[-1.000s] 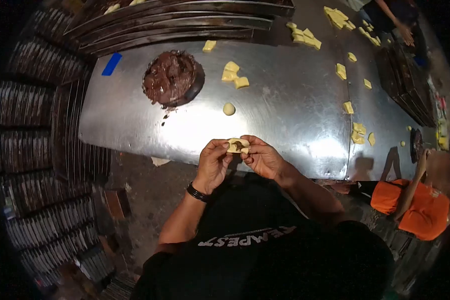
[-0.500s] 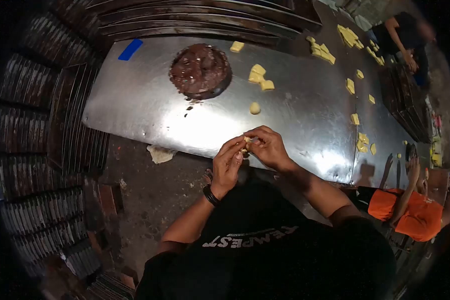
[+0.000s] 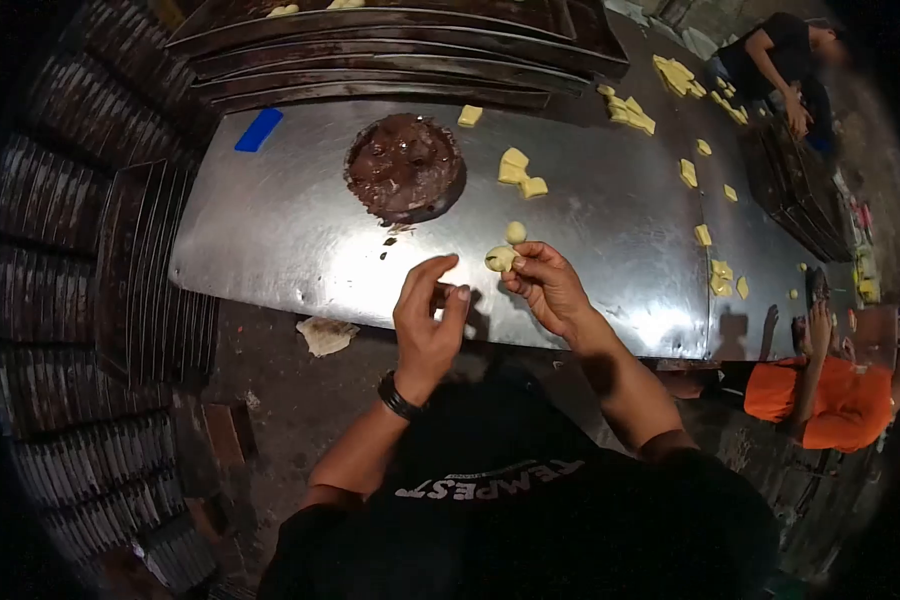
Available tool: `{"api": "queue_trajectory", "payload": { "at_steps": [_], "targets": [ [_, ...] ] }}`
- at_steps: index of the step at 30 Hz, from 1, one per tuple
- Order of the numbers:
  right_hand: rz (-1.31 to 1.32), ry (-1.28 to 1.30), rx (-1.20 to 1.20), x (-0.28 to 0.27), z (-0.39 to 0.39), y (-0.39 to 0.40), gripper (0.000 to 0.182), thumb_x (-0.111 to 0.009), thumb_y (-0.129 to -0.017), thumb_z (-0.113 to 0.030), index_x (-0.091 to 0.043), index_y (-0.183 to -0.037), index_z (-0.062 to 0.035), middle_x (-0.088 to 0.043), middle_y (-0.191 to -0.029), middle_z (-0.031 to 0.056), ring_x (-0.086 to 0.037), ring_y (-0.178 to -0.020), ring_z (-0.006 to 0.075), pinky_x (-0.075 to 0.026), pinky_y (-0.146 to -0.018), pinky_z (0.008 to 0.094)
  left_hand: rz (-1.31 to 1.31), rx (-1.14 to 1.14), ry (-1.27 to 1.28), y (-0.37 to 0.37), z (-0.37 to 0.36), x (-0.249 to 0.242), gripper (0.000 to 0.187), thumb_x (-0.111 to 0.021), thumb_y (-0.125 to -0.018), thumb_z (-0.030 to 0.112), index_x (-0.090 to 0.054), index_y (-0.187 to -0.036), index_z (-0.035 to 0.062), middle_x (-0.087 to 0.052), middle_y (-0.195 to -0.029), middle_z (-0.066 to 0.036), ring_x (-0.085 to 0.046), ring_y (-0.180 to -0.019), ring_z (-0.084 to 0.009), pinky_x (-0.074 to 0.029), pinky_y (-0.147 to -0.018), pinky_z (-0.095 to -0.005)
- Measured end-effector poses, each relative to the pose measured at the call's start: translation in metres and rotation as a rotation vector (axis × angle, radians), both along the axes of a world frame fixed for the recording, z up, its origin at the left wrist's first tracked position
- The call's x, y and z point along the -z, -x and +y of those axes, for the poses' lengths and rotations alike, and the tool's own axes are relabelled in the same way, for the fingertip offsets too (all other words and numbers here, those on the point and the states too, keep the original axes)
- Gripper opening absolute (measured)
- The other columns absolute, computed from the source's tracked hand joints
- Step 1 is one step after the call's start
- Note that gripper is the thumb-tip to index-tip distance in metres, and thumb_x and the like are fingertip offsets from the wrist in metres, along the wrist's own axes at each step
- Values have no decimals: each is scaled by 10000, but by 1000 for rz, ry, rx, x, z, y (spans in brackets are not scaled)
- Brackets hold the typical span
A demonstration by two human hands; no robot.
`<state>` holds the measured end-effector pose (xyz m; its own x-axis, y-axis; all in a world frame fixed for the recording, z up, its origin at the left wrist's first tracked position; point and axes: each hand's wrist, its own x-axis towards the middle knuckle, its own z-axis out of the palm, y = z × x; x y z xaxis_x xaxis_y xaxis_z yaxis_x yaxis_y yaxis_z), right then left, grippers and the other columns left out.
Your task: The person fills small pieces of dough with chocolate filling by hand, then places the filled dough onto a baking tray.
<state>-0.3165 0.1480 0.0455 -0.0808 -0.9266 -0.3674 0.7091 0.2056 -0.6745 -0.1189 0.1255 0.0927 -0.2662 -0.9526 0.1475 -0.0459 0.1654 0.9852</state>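
My right hand (image 3: 550, 287) pinches a small pale-yellow dough piece (image 3: 499, 259) between thumb and fingers, above the metal table. A dark spot shows on the dough's side. To its left, my left hand (image 3: 428, 318) is held with curved fingers apart from the thumb and nothing between them. A round dough ball (image 3: 516, 232) rests on the table just beyond the held piece. Farther back lie flat yellow dough pieces (image 3: 513, 166) and a single square dough piece (image 3: 470, 116). A round mound of dark brown paste (image 3: 402, 165) is at the left, with small smears near it.
The metal table (image 3: 270, 235) also bears a blue flat scraper (image 3: 258, 130) and more dough pieces (image 3: 631, 114) to the right. Stacked dark trays (image 3: 390, 70) line its back edge. Racked trays (image 3: 150, 270) stand left. One person in orange (image 3: 820, 400) and another in dark clothes (image 3: 775, 75) are at right.
My hands have come apart: the left has let go and moved left, while the right has kept the dough piece and lifted it away, toward the dough ball. The view has shifted slightly.
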Motion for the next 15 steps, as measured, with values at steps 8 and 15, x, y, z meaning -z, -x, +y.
{"api": "queue_trajectory", "payload": {
  "at_steps": [8, 15],
  "targets": [
    [-125, -22, -194, -16, 15, 28, 248, -512, -888, 7, -506, -1135, 31, -600, -1003, 159, -648, -824, 202, -570, -732, 285, 80, -81, 44, 63, 13, 39, 208, -661, -805, 5, -649, -1012, -7, -525, -1121, -80, -578, -865, -111, -498, -714, -222],
    [104, -60, -298, 9, 23, 67, 149, -604, -855, -3, -527, -982, -4, -612, -918, 119, -649, -793, 170, -562, -674, 251, -99, -138, -31, 78, 26, 39, 67, -671, -786, -11, -676, -851, -22, -552, -1081, -69, -584, -836, -118, -498, -679, -225]
  ]
}}
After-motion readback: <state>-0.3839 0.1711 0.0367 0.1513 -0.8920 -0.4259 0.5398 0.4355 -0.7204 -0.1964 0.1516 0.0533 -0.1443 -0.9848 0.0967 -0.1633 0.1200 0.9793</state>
